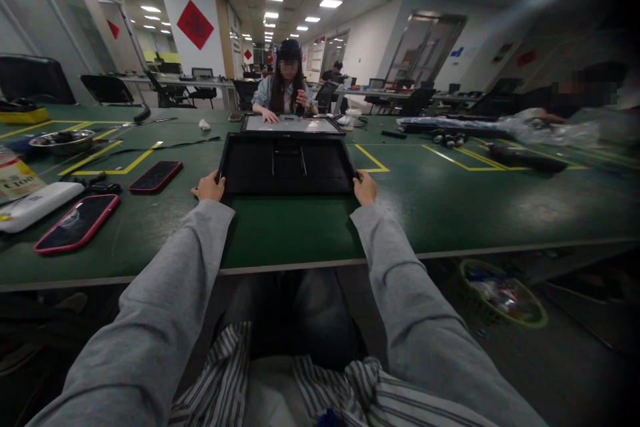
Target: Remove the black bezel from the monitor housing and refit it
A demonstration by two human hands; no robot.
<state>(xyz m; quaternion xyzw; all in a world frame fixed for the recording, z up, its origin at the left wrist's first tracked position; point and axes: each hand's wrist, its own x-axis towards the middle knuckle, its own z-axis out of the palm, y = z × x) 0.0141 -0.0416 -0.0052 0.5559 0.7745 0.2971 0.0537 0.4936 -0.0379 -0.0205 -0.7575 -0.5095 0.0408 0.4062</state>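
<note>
Both my hands grip a wide black monitor back cover just above the green table, one at each short side. My left hand has its fingers wrapped round the left edge. On the right edge, my right hand is closed the same way, with the thumb on the inner side. A cut-out with two thin upright strips shows in the middle of the cover. Right behind it lies a flat grey panel in a dark frame, and a person across the table rests a hand on it.
Left on the green table lie two phones, one pink-edged and one red-edged, a white device and a metal bowl. Plastic-wrapped parts lie to the right. Below stands a green basket.
</note>
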